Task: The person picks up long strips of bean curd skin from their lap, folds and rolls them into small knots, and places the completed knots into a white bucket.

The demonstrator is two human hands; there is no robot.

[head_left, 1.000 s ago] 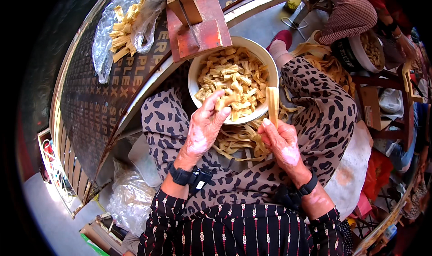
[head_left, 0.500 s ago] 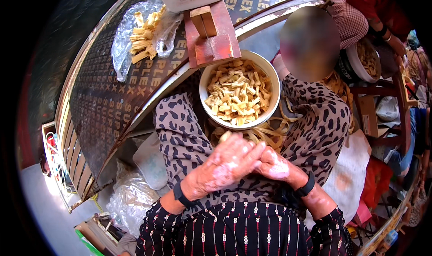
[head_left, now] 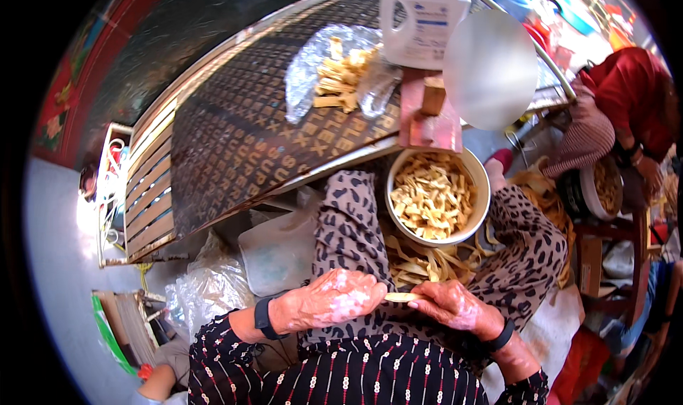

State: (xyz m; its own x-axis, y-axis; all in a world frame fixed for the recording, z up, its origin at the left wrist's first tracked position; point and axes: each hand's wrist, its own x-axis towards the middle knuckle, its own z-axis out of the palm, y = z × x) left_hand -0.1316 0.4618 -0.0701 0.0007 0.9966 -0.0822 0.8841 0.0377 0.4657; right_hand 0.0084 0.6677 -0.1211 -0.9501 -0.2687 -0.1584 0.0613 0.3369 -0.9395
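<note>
My left hand [head_left: 341, 300] and my right hand [head_left: 455, 307] are a little apart over my lap, fingers closed. Between them stretches a short, narrow, pale yellow strip [head_left: 403, 297], each hand pinching one end; its material I cannot tell for sure. Beyond my hands, between my knees, a white bucket [head_left: 485, 191] holds many short, folded yellowish pieces [head_left: 434, 198]. Long, loose strips [head_left: 427, 264] of similar colour lie below the bucket, close to my fingers.
A dark patterned board table [head_left: 249, 141] bears a plastic bag [head_left: 302, 85] with folded yellow pieces [head_left: 338, 81], a white jug [head_left: 420, 28] and a red board [head_left: 430, 129] with a wooden block [head_left: 432, 95]. At right, a person in red [head_left: 633, 92] bends over another bucket [head_left: 590, 188].
My hands, close together before, have drawn apart, and the strip now shows between them. The whole view has shifted, so the table and bucket appear farther right.
</note>
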